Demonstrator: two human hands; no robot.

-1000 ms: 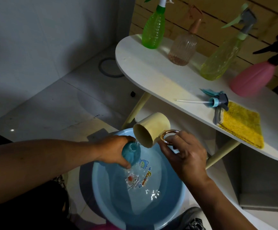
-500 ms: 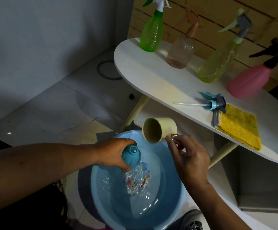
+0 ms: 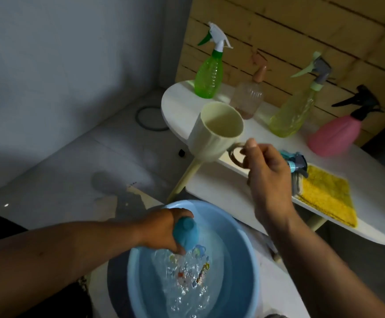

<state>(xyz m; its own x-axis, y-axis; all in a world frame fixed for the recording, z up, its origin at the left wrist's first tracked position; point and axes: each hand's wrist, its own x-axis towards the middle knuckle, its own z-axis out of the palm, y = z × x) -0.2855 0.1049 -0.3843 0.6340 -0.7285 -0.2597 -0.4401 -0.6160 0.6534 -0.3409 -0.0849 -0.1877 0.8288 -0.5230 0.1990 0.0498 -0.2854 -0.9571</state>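
The left hand [image 3: 164, 228] has its fingers [image 3: 179, 247] wrapped tight round a small blue bottle [image 3: 185, 234], open neck tipped up and away from the person, right over the near edge of the blue basin [image 3: 244, 271]. Just below those fingers the water [image 3: 187, 278] is rippled and splashing over the cartoon print on the basin floor.

Up and to the right, the right hand [image 3: 267, 177] pinches the handle [image 3: 234, 154] of a cream cup [image 3: 214, 134]. The cup hangs in the air just left of those fingers, mouth turned toward the camera. Inside it looks dry and empty, so the pour seems done for this round.

How full the blue bottle is cannot be told; its wall is opaque. It carries no top. A teal spray head [image 3: 296, 164] lies on the white surface [image 3: 177, 111] just behind the right hand, beside a yellow cloth [image 3: 327, 198].

So the likely score: water scooped and tipped, bottle in hand, cap not yet on. What appears left is another cupful if needed, then fitting that spray head and perhaps a wipe with the cloth.

Well beyond the right fingers stand four more: a green spray bottle [image 3: 207, 74], a clear one [image 3: 249, 99], a yellow one [image 3: 295, 113] and a pink one [image 3: 335, 136], all with their tops on.
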